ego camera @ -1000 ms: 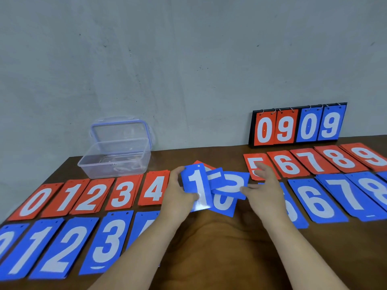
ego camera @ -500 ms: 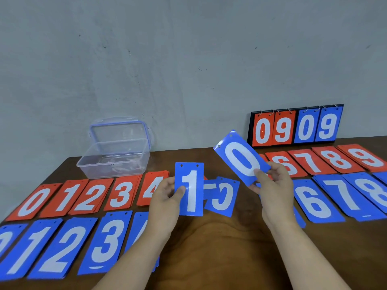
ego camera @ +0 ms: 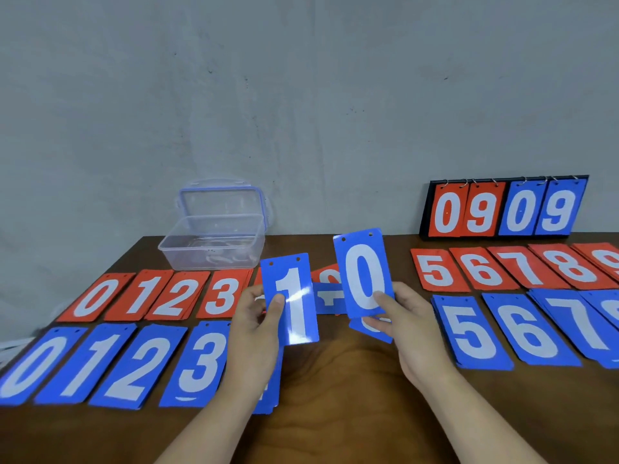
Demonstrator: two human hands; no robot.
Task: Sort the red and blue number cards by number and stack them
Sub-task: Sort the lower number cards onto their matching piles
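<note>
Left hand (ego camera: 258, 326) pinches blue 1 (ego camera: 291, 298) at its lower left edge, thumb on the face, fingers behind; card upright, lifted above the table (ego camera: 335, 380); right hand (ego camera: 412, 326) pinches blue 0 (ego camera: 363, 272) likewise at its lower right; card upright, a little higher, just beside the 1 with a gap between; loose cards (ego camera: 330, 296) lie on the table behind them; red piles (ego camera: 160, 296) and blue piles (ego camera: 110, 366) run in two rows to either side; clear box (ego camera: 214, 249) and scoreboard (ego camera: 505, 209) at the far edge.
</note>
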